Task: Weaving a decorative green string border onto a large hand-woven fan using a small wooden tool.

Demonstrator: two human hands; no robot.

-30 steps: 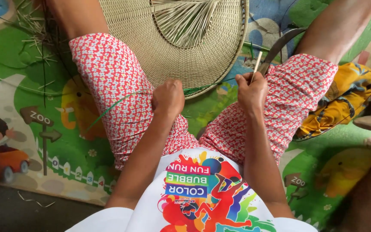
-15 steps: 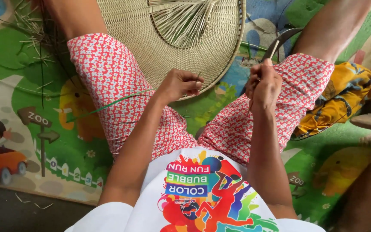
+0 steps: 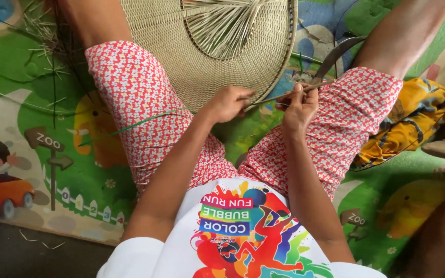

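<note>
Seated person, legs spread, red-and-white floral shorts [image 3: 130, 98], head view looking down.

Left hand [image 3: 227, 103] curled shut, fingers pinched on the near end of a thin pale straw strip [image 3: 271, 98]. Right hand [image 3: 300, 105] also closed, thumb and fingers pinching the same strip further along; strip runs between the 2 hands and pokes out past the right one toward a curved dark-bladed knife [image 3: 336, 54] lying by the right thigh. Cannot tell if the right hand also touches the knife handle.

Strip sits just below the near rim of a large round woven straw mat-like piece [image 3: 217, 67], tan, tight weave, with a fan of loose unwoven straw ends at its centre. The woven piece lies on the floor between the knees, hands just beside its rim.

A thin green strand [image 3: 135, 123] crosses the left thigh toward the left hand.

Under everything: colourful children's foam play mat [image 3: 21, 128], green with cartoon figures. Loose dry straw bits [image 3: 42, 36] scattered top left. Crumpled yellow patterned cloth [image 3: 408, 123] beside the right thigh. White shirt with a bright multicolour print [image 3: 243, 231] at bottom.
</note>
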